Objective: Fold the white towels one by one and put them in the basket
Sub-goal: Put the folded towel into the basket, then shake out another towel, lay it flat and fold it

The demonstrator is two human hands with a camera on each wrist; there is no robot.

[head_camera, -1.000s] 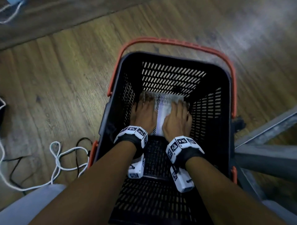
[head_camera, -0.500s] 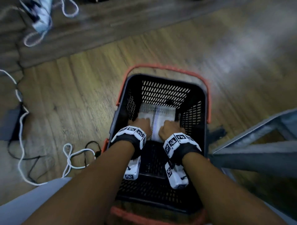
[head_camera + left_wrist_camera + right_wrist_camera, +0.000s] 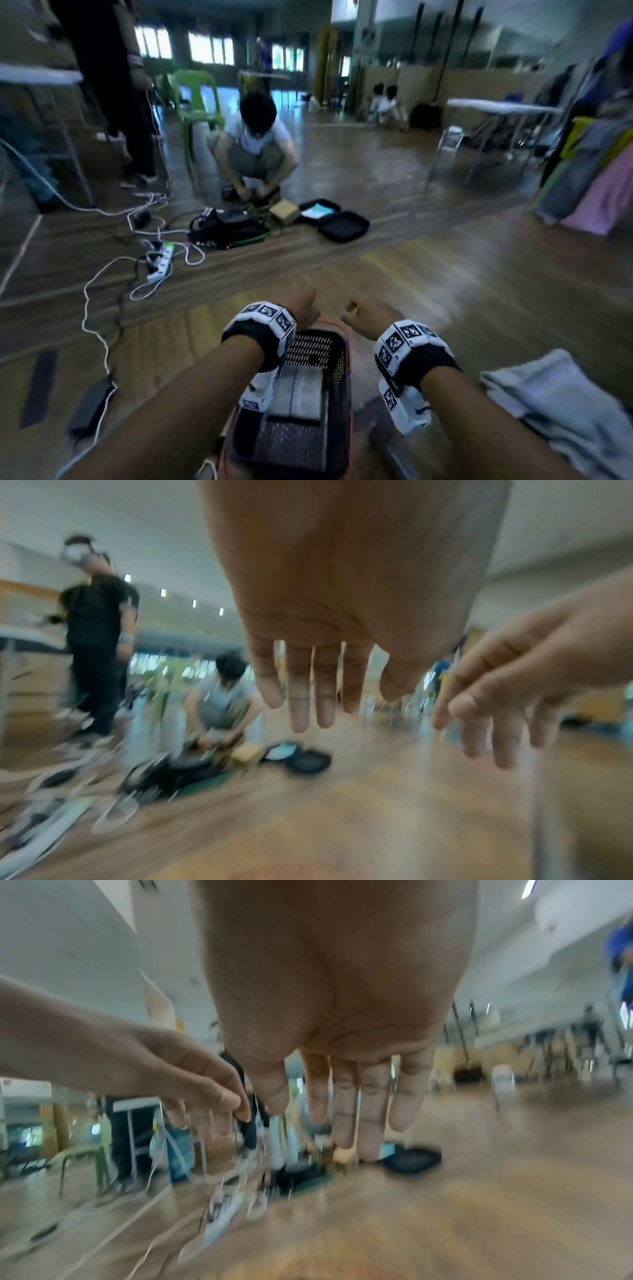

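Observation:
A black basket (image 3: 337, 383) with an orange handle stands on the wooden floor below my arms. Folded white towels (image 3: 301, 394) lie flat inside it. My left hand (image 3: 303, 306) hangs empty in the air above the basket's far rim, its fingers (image 3: 301, 696) straight and relaxed. Beside it my right hand (image 3: 364, 317) is raised too, fingers (image 3: 346, 1112) loose and holding nothing. Another white towel (image 3: 561, 404) lies crumpled at the lower right, just right of my right forearm.
A person (image 3: 255, 140) crouches ahead on the floor over a black bag (image 3: 227, 224) and an open black case (image 3: 334, 219). White cables and a power strip (image 3: 159, 263) trail across the floor at left. Tables and a green chair (image 3: 197, 99) stand further back.
Both hands have lifted off the folded towels and risen out of the basket. The head view has swung up from the basket to the room.

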